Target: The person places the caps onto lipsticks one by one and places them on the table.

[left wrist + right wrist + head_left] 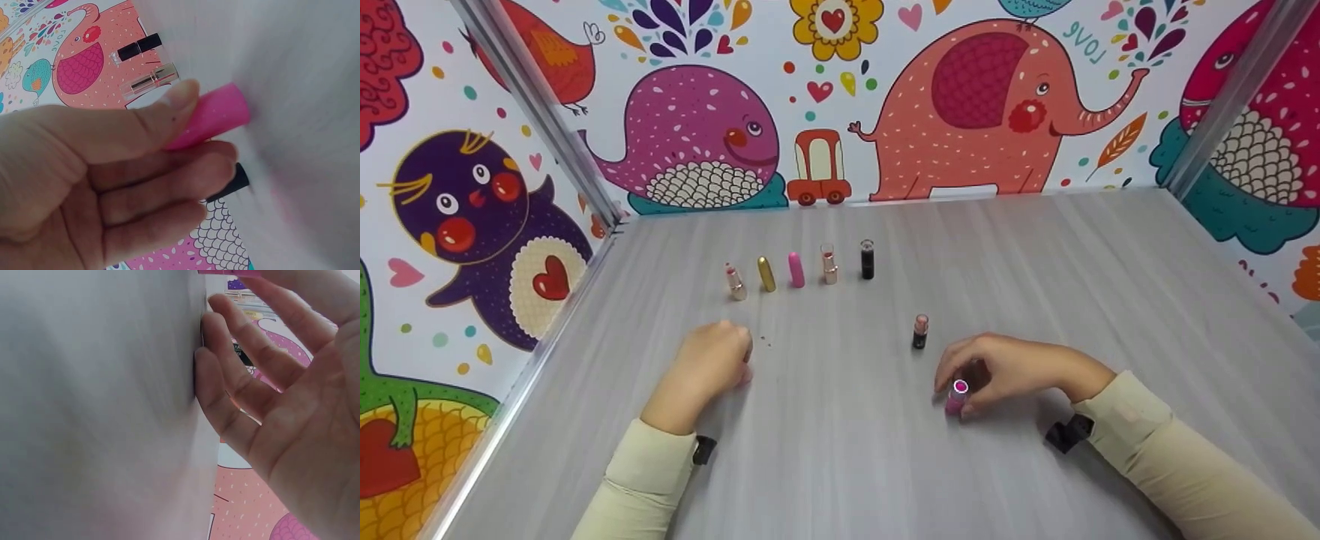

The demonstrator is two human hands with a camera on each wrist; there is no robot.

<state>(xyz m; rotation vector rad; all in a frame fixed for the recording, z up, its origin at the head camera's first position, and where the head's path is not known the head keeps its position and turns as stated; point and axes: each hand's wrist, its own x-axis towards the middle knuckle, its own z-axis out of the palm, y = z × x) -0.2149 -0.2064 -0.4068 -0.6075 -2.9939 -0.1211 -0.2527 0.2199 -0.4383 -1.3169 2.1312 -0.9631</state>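
My left hand (709, 364) hangs low over the table at left, its grasp hidden in the head view. In the left wrist view, thumb and fingers pinch a smooth pink lipstick tube (228, 109), its end close to the tabletop. A dark cylinder (232, 183) shows past the fingertips. My right hand (1009, 367) holds a pink lipstick (956, 401) with a clear upper part, upright between thumb and fingers. Only its pink edge (230, 271) enters the right wrist view, where the other fingers lightly bend against the table. Just beyond this hand stands a lipstick (920, 332) with a black base.
Farther back stands a row: a pinkish lipstick (736, 283), a gold tube (766, 274), a pink tube (796, 270), a clear-capped lipstick (829, 266) and a black one (868, 262). Tiny dark specks (766, 340) lie near the left hand. Printed panels (960, 112) wall the table.
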